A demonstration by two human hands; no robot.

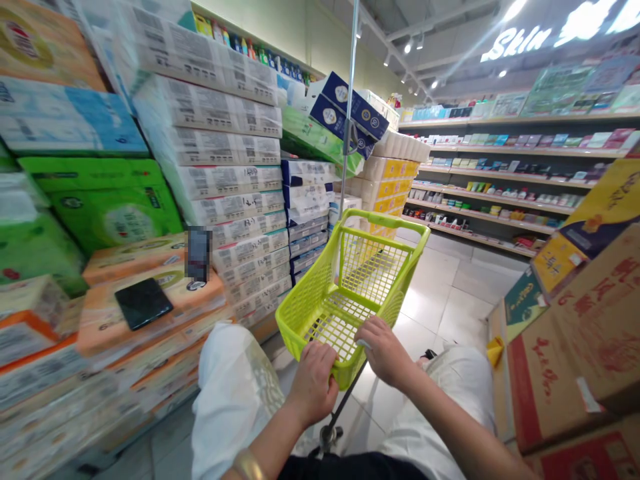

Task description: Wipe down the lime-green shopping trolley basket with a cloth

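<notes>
A lime-green plastic shopping basket with lattice sides and a raised handle frame stands tilted between my knees. It holds nothing that I can see. My left hand is closed over its near rim, fingers curled inward. At the near right corner, my right hand is wrapped over the same rim. A small white piece shows by the fingers of that hand; what it is, I cannot make out. Below the basket a thin dark pole runs down to a foot near the floor.
Stacked paper packs rise on the left. A black phone-like slab lies on an orange pack. Cardboard boxes crowd the right. A metal pole stands behind the basket. Product shelves line the back, past tiled floor.
</notes>
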